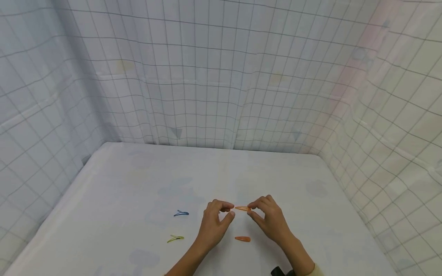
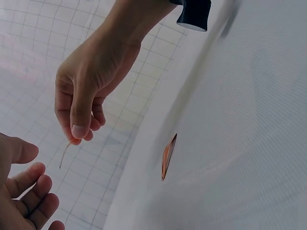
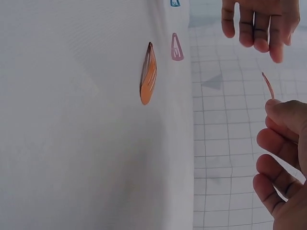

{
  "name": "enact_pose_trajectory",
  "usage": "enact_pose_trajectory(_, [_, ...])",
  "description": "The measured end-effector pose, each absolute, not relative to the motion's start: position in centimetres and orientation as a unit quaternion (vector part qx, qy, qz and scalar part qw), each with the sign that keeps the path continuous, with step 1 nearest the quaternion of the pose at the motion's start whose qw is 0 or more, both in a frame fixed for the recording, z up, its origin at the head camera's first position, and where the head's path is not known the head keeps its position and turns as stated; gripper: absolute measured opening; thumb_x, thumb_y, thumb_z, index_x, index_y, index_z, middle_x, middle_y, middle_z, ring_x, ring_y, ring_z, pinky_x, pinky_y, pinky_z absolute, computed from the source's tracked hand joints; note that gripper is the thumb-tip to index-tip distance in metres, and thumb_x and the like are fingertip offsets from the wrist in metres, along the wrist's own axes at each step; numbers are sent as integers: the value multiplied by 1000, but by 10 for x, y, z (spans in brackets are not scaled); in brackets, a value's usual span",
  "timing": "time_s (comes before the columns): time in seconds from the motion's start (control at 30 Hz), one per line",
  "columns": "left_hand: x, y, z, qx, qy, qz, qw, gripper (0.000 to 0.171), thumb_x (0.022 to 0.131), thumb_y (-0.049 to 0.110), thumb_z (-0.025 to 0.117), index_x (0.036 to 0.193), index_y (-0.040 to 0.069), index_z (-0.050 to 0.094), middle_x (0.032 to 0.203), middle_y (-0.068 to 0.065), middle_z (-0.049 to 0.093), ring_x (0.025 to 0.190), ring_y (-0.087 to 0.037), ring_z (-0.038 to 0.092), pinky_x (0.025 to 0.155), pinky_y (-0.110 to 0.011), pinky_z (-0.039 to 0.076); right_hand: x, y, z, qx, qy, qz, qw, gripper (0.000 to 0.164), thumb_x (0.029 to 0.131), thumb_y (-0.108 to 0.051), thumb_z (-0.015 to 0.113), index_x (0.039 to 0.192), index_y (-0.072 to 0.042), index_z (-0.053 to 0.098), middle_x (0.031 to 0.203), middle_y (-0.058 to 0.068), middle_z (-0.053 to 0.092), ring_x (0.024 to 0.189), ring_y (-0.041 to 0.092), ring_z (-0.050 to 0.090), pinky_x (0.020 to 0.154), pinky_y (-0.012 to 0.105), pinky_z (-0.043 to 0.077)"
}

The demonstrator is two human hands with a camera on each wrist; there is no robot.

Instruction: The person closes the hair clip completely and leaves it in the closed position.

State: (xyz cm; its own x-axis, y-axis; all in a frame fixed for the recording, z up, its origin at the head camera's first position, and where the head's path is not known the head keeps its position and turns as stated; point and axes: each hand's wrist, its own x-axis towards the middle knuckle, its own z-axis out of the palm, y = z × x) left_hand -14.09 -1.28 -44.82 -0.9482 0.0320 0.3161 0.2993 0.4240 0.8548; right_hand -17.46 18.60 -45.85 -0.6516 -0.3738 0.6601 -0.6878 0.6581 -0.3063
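Observation:
My right hand pinches one end of an orange snap hair clip between thumb and index finger, above the table. The clip's free end points toward my left hand, whose fingers are loosely bent and apart from it, as the left wrist view shows. In the right wrist view the held clip appears edge-on as a thin strip. A second orange snap hair clip lies on the table below the hands. To the left lie a blue hair clip and a green hair clip, each with its arms spread.
A pink hair clip lies on the table in the right wrist view, with part of a blue clip above it. The white table is enclosed by grid-patterned curtains. A black band sits at the right wrist.

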Motion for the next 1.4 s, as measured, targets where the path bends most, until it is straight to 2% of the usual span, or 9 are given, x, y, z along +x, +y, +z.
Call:
enact_pose_trajectory(0.17, [-137,-19,-447,-92,-838,-522,127,15,84,14,66,98,20,64,95,2,62,93,-11,52,85,-33,38,-180,187,-464,266,-888,283,246,22,69,-10,82,87,-16,70,81,-9,65,77,6,50,66,21,45])
enact_pose_trajectory(0.4, [-135,-26,-448,-82,-839,-524,123,14,85,15,65,98,21,64,94,8,60,94,-9,50,85,-33,37,-186,186,-468,195,-923,296,151,15,73,-13,79,85,-18,72,80,-12,64,77,11,53,67,22,44])
enact_pose_trajectory(0.67, [-134,-27,-449,-92,-838,-522,128,14,85,14,65,97,22,64,95,5,62,94,-10,50,85,-35,36,-192,187,-475,149,-949,268,72,11,76,-10,76,81,-19,72,75,-12,60,77,8,50,68,23,42])
enact_pose_trajectory(1.07, [-132,-27,-450,-89,-838,-527,115,15,84,12,65,99,16,64,96,6,61,93,-9,48,81,-30,35,-197,189,-486,143,-951,269,58,9,74,-15,78,78,-19,71,75,-11,60,71,5,43,64,21,38])
enact_pose_trajectory(1.23, [-132,-28,-450,-85,-840,-525,109,16,84,12,64,98,19,64,95,8,60,93,-9,48,81,-30,36,-197,188,-488,156,-949,266,65,9,73,-15,79,78,-19,72,75,-10,60,70,6,42,63,20,37])
enact_pose_trajectory(1.4, [-132,-29,-450,-87,-841,-522,109,15,84,12,64,99,18,64,96,6,60,94,-9,48,81,-30,36,-196,188,-488,167,-949,257,71,9,73,-15,79,77,-18,72,74,-10,58,70,6,40,62,20,34])
